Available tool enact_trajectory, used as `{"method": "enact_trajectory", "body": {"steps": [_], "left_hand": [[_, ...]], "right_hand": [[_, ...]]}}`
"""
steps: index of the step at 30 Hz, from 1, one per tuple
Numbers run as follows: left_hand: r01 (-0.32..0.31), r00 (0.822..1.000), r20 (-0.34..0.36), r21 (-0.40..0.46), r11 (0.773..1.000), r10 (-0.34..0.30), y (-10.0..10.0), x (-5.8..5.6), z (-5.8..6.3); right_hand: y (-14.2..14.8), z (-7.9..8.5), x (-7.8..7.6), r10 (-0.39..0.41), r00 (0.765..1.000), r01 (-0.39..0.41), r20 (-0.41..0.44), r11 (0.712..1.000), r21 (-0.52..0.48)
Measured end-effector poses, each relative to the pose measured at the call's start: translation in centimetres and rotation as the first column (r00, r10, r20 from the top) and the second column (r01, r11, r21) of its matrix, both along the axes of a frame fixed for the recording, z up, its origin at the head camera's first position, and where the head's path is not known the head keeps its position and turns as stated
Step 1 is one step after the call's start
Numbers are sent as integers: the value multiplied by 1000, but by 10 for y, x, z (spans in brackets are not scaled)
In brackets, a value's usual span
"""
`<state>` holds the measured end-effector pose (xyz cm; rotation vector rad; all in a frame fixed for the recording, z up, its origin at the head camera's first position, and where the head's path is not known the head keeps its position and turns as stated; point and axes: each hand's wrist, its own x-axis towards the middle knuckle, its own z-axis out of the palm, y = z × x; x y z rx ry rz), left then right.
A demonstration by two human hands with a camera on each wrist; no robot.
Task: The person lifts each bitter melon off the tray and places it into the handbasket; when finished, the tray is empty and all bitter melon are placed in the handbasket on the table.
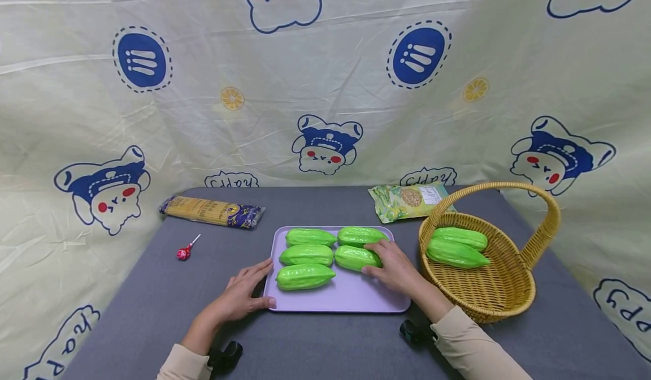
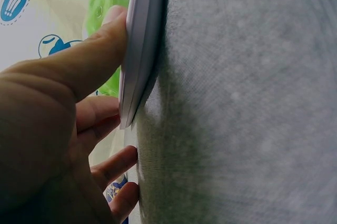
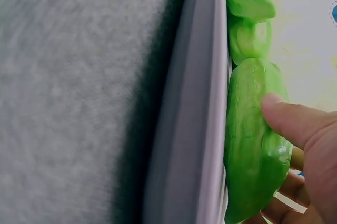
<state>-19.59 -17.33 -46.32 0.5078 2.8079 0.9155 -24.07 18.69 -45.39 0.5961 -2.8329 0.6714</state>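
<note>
On a light purple tray (image 1: 356,298) lie several bright green, ridged gourds, in a left column of three and a right column of two. My right hand (image 1: 394,267) grips the front gourd (image 1: 351,258) of the right column by its right end, thumb on the near side. The right wrist view shows that gourd (image 3: 253,145) low against the tray, with the fingers partly hidden behind it. At the tray's left edge, my left hand (image 1: 241,291) touches the rim with thumb and fingertips, fingers fairly straight. Thumb (image 2: 100,56) and rim meet in the left wrist view.
A wicker basket (image 1: 503,295) with a tall handle stands right of the tray, holding two more gourds (image 1: 458,251). Behind are a green snack bag (image 1: 407,200) and a yellow-and-blue noodle packet (image 1: 211,211). A red lollipop (image 1: 185,252) lies left on the grey cloth.
</note>
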Motion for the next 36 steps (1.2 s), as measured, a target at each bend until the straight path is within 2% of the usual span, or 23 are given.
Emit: {"method": "enact_trajectory", "body": {"steps": [7,20,25,36], "left_hand": [[2,1000,-7,2,1000,-2,0,1,0],[2,1000,-10,-4,1000,-2,0,1,0],[1,1000,-5,0,1000,-1,0,1,0],[-2,1000,5,2,1000,2,0,1,1]], "right_hand": [[4,9,9,14,999,-14,-34,1000,-12],[19,42,29,16,993,-20,-114,999,-35],[25,54,36,12,993,-15,-120,1000,-24],[46,74,50,17,985,-20,-171,1000,-15]]}}
